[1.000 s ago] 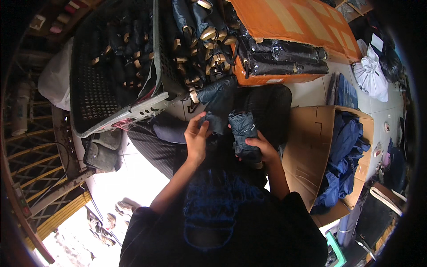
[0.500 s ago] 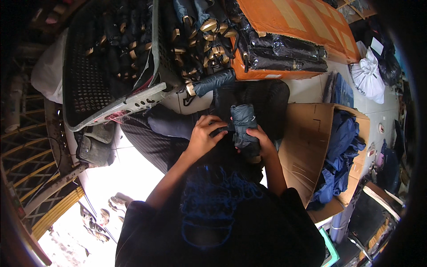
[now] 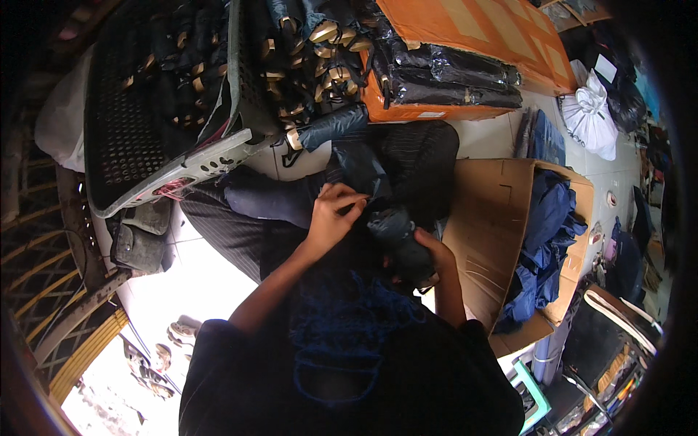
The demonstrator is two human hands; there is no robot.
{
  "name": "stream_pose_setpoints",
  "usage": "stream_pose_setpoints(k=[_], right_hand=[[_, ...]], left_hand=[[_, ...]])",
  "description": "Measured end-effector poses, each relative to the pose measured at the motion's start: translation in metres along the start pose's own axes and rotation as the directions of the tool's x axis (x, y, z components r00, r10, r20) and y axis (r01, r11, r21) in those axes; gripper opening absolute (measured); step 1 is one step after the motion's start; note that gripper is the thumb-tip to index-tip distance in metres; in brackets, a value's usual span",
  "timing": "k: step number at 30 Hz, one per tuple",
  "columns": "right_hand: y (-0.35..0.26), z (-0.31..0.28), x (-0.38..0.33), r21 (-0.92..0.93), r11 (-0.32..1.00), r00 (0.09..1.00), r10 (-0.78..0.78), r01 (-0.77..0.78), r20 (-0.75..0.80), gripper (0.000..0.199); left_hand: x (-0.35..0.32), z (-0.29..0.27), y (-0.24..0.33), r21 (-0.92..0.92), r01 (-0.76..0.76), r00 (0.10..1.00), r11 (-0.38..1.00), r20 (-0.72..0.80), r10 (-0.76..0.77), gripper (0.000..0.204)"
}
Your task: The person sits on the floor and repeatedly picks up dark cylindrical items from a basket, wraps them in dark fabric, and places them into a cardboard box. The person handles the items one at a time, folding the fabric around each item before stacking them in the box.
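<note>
My right hand (image 3: 436,256) is wrapped round a folded dark compact umbrella (image 3: 398,236), its rolled cloth tilted toward my body. To the left of the umbrella, my left hand (image 3: 336,214) is closed with thumb and fingertips pinched together. Whatever it grips, if anything, is too dark to make out. A loose piece of dark glossy cloth (image 3: 362,171) lies over my lap just beyond the left fingertips. Farther off, another folded umbrella (image 3: 331,128) with a light wood-coloured handle end and a dark strap lies on its side.
A grey plastic basket (image 3: 234,73) of folded umbrellas leans at the far left. More umbrellas (image 3: 331,73) are heaped beside it. An orange carton (image 3: 480,29) with dark wrapped packs stands at the back. On the right, a cardboard box (image 3: 486,232) contains blue cloth (image 3: 542,240).
The umbrella in my right hand has tipped from upright toward my body and moved lower. My left hand stays pinched close by. The whole view has shifted slightly.
</note>
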State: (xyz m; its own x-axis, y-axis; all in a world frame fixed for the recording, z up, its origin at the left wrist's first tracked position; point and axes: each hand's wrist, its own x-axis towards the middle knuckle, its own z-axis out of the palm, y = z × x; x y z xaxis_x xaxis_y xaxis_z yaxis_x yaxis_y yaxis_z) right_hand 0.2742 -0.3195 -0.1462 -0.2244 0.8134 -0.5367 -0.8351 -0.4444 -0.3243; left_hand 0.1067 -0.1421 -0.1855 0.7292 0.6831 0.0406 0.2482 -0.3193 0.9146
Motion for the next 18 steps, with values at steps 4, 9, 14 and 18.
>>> stream_pose_setpoints(k=[4, 9, 14, 18], right_hand=[[0.003, -0.013, 0.018, -0.062, 0.975, 0.977, 0.208, -0.212, -0.055, 0.066], [-0.006, -0.027, 0.024, -0.126, 0.949, 0.946, 0.265, -0.29, -0.186, 0.063], [-0.014, -0.036, 0.017, -0.261, 0.903, 0.934, 0.294, -0.341, -0.203, 0.059], [-0.004, -0.048, 0.028, -0.296, 0.841, 0.869, 0.342, -0.453, -0.358, 0.062]], left_hand=[[-0.001, -0.002, 0.007, 0.137, -0.243, 0.969, 0.96, -0.018, 0.247, 0.019], [0.001, -0.017, 0.011, 0.096, -0.319, 0.947, 0.943, -0.017, 0.322, 0.022], [0.001, -0.022, 0.006, 0.167, -0.329, 0.943, 0.93, -0.002, 0.334, 0.025], [0.001, -0.023, 0.006, 0.129, -0.379, 0.923, 0.916, 0.128, 0.363, 0.03]])
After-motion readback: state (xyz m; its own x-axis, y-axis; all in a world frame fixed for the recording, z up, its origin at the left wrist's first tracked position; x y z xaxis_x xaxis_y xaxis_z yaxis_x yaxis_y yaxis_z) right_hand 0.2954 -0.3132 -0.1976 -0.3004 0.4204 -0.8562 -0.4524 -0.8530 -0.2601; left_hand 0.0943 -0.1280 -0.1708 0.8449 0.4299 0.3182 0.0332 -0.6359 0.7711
